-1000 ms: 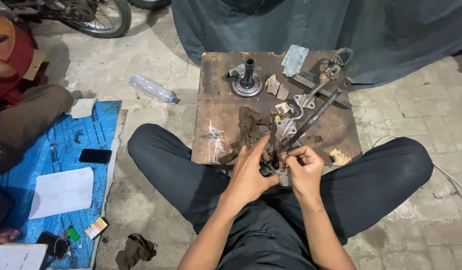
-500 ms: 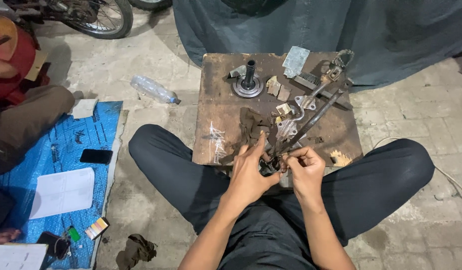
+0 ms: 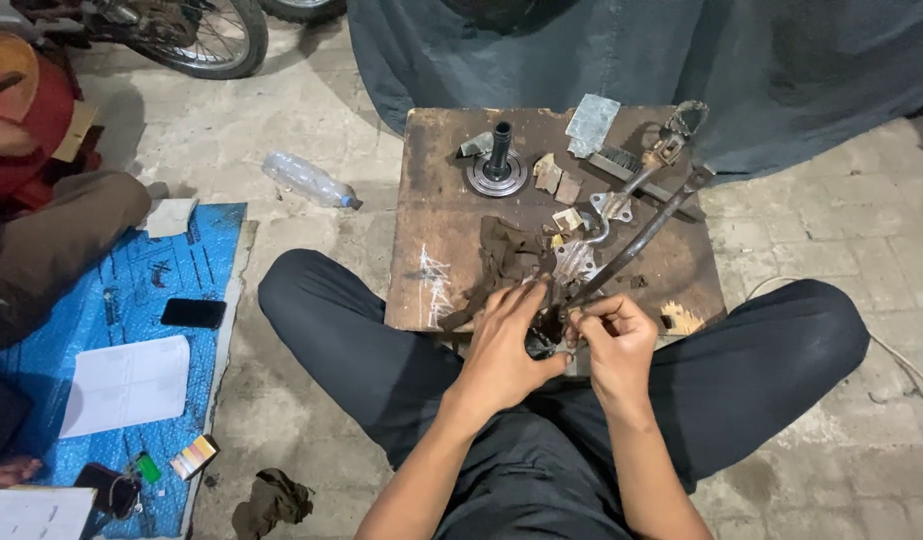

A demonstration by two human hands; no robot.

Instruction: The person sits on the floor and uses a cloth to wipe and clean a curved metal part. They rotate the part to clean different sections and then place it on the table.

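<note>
Far out to the left of the left hand (image 3: 507, 345), a blue mat (image 3: 132, 290) lies on the floor with a black phone (image 3: 193, 313) and a white sheet of paper (image 3: 127, 385) on it; another person's knee (image 3: 67, 235) rests at its far edge. A clear plastic bottle (image 3: 307, 180) lies beyond, up and to the left. The left hand is curled, its fingers closed around a small dark metal part (image 3: 545, 335) at the near edge of the wooden counter (image 3: 432, 200). Just beyond its fingertips sits a dark rag (image 3: 502, 250), and farther off a round flanged shaft (image 3: 499, 168). The right hand (image 3: 614, 340) meets the left, thumb and fingertips pinched on the same part. A long metal rod (image 3: 642, 240) slants away from the right hand, up and to the right.
</note>
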